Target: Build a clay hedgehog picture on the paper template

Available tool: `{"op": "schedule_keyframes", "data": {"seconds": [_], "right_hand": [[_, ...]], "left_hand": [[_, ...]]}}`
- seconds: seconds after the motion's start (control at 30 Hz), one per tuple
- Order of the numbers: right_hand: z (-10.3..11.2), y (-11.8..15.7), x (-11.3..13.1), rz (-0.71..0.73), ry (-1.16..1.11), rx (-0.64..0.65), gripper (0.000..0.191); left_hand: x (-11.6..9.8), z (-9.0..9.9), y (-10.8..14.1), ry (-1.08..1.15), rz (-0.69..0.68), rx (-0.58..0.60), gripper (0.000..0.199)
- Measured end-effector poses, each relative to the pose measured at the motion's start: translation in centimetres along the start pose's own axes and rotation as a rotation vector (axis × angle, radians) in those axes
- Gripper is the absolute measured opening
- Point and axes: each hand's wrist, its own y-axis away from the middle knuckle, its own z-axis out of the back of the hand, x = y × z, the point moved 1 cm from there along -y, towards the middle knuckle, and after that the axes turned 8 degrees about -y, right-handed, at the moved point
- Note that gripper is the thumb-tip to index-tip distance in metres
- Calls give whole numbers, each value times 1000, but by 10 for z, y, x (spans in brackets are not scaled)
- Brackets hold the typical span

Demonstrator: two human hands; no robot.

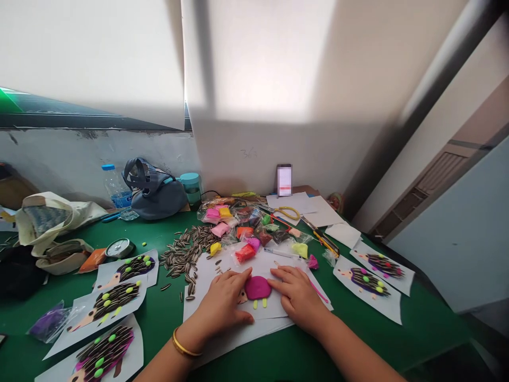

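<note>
A flat magenta clay shape [258, 288] with two yellow-green clay legs [260, 304] and a peach head piece [242, 297] lies on white paper [254, 323]. My left hand [226, 300] rests at its left side, fingers apart, partly over the head piece, with a fingertip by the shape's upper left edge. On the other side, my right hand [298, 294] has its fingers spread, and the fingertips touch or nearly touch the shape's right edge. Neither hand holds anything. Sunflower seeds [186, 252] are heaped beyond my left hand.
Finished seed hedgehog pictures [115, 300] lie left, others [368, 278] right. Clay packets [244, 231], yellow-handled scissors [288, 212] and a cutter [326, 241] lie behind the paper. A phone [284, 180], bottle [115, 185], jar [191, 190] and bags [157, 199] stand along the wall.
</note>
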Motion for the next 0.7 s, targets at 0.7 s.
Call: {"op": "schedule_keyframes", "data": {"seconds": [0.7], "right_hand": [[1, 16, 8, 190, 78, -30, 60]], "left_hand": [[2, -2, 1, -7, -11, -6, 100]]}}
